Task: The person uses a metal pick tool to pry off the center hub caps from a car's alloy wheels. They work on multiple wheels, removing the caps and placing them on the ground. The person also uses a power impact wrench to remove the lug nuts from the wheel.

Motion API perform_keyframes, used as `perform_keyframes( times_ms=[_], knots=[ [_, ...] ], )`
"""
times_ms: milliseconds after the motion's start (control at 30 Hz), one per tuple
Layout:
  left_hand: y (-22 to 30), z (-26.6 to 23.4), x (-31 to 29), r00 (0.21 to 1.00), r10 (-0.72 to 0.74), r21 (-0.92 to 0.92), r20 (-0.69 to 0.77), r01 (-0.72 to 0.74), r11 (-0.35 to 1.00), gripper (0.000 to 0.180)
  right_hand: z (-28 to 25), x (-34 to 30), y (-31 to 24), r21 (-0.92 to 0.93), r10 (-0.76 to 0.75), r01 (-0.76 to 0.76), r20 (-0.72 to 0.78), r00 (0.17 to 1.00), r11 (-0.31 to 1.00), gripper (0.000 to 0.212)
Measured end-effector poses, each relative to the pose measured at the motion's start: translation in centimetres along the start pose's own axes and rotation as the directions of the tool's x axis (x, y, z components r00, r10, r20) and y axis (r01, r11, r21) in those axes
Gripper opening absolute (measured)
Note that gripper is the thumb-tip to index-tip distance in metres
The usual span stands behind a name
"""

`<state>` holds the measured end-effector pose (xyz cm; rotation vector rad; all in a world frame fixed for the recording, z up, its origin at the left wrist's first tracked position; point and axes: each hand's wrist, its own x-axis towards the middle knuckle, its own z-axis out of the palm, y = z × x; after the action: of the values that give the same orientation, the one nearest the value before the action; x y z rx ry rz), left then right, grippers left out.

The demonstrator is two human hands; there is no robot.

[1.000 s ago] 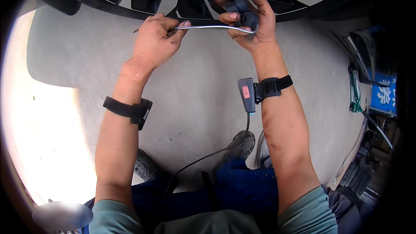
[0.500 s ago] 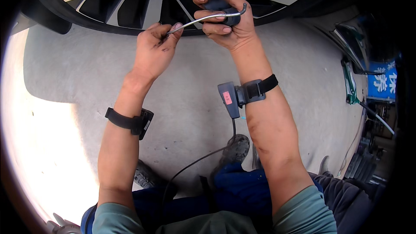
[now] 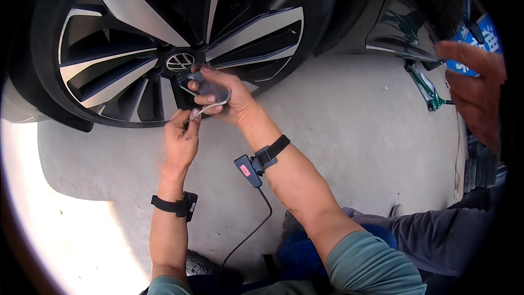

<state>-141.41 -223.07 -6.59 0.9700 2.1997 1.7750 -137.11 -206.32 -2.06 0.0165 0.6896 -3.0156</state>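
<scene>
My left hand (image 3: 183,139) pinches one end of a thin, bent metal rod (image 3: 203,110) between thumb and fingers. The rod's curved other end lies by the fingers of my right hand (image 3: 240,101). Those fingers are wrapped round a dark, rounded object (image 3: 210,92), blurred and partly covered, so its kind does not show. Both hands are in front of the lower part of a car wheel (image 3: 136,8) with black and silver spokes. Just above my right fingertips is the round centre cap (image 3: 180,62).
At the right edge another person's hand (image 3: 477,82) reaches in, above that person's dark trouser leg (image 3: 431,235). Dark car bodywork (image 3: 393,13) is at upper right, with a green floor jack (image 3: 427,88) below it. A black cable (image 3: 248,233) hangs from my right forearm's strapped device (image 3: 248,171).
More of the wheel shows, down to its hub, as the view has shifted up. My hands now appear lower and further left, by the wheel's lower spokes. Another person's hand has come in at right.
</scene>
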Motion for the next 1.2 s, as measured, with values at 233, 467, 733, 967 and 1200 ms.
perform_keyframes(
  times_ms=[233, 467, 733, 967, 1200],
  knots=[
    [1.2, 0.2, 0.3, 0.996, 0.074, 0.014, -0.049, -0.073, 0.997, 0.024, 1.7, 0.1, -0.6, 0.069, -0.064, 0.062, 0.017, 0.998, 0.996, 0.028],
    [2.9, -0.4, 0.2, 0.997, 0.068, -0.024, -0.048, -0.069, 0.997, 0.024, 2.5, 0.4, -0.2, 0.118, -0.025, 0.017, 0.066, 0.998, 0.993, 0.023],
    [4.2, -0.7, 0.1, 0.977, 0.2, -0.011, -0.079, -0.201, 0.979, 0.016, 3.0, 0.6, 0.1, 0.108, 0.01, -0.025, 0.138, 0.99, 0.994, 0.02],
    [5.7, -1.3, 0.1, 0.963, 0.244, -0.054, -0.111, -0.251, 0.966, 0.013, 3.5, 1.1, 1.0, 0.101, 0.027, -0.035, 0.074, 0.997, 0.994, 0.023],
    [7.0, -2.1, 0.2, 0.951, 0.262, -0.129, -0.165, -0.285, 0.95, 0.014, 6.5, 1.2, 0.7, -0.04, 0.003, -0.001, 0.051, 0.999, 0.999, 0.029]
  ],
)
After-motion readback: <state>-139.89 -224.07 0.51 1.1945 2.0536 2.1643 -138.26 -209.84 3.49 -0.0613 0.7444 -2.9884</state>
